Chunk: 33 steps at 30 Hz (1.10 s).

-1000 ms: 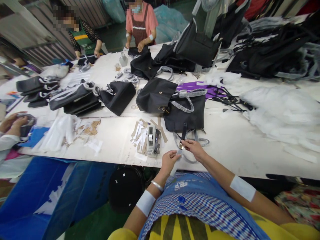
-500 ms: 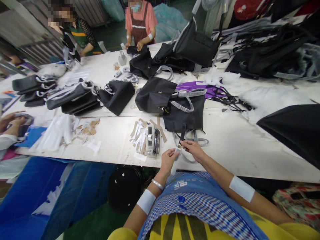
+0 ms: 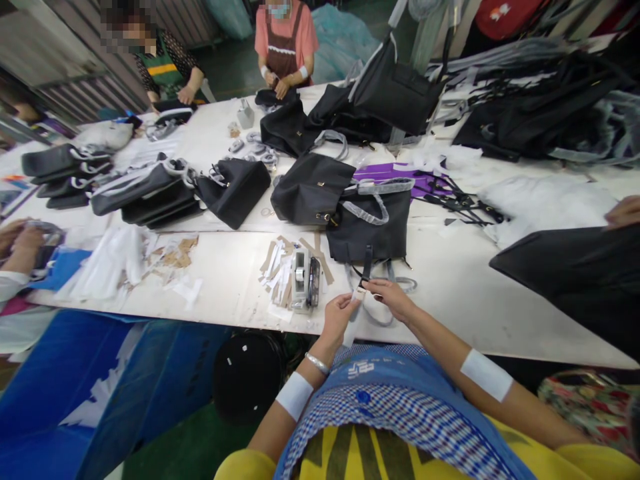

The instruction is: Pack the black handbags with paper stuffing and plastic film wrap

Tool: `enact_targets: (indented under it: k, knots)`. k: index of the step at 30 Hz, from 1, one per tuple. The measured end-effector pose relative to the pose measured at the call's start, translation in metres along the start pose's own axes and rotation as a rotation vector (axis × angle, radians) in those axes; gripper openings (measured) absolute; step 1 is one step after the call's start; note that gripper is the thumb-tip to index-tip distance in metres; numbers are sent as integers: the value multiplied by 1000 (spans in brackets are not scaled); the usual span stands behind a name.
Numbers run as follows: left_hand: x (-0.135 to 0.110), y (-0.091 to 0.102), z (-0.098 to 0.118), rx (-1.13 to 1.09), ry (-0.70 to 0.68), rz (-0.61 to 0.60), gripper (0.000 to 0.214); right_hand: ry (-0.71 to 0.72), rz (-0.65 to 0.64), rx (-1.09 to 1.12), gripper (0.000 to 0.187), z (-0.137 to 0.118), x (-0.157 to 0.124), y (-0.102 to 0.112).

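A black handbag (image 3: 373, 227) lies on the white table (image 3: 450, 293) in front of me, its black strap (image 3: 367, 263) hanging toward the near edge. My right hand (image 3: 393, 297) pinches the end of that strap, where a small metal clasp shows. My left hand (image 3: 337, 315) is closed on a strip of white wrapping (image 3: 353, 320) held against the strap end. Both hands meet just over the table's front edge.
A tape dispenser (image 3: 304, 279) and paper scraps (image 3: 277, 267) lie left of my hands. More black bags (image 3: 235, 190) and white wrapping (image 3: 545, 200) cover the table. Two people (image 3: 283, 40) work at the far side; another person's hand (image 3: 623, 212) holds a black bag (image 3: 575, 273) at right.
My hands stay pinched together at the strap end, shifting slightly. A large black bag has come in from the right onto the table, held by another person's hand.
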<state>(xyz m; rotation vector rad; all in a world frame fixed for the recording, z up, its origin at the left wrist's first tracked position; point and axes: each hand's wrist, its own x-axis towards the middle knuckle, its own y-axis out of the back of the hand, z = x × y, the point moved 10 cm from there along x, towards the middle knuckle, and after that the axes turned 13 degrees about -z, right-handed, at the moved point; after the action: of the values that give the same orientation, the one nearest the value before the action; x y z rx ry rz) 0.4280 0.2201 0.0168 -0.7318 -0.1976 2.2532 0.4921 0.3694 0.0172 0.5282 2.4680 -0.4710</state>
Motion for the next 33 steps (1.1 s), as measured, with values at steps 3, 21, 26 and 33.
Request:
enact_targets:
  k: [3, 21, 26, 33]
  knots:
    - [2, 0, 0, 7, 1, 4, 41, 24, -13, -6, 36, -2, 2, -2]
    - [10, -3, 7, 21, -21, 15, 40, 60, -29, -2, 39, -4, -1, -7]
    - [16, -3, 9, 53, -16, 53, 37, 23, -52, 11, 34, 0, 4, -2]
    - [23, -5, 2, 71, 3, 39, 39, 47, 48, 118, 41, -2, 32, 17]
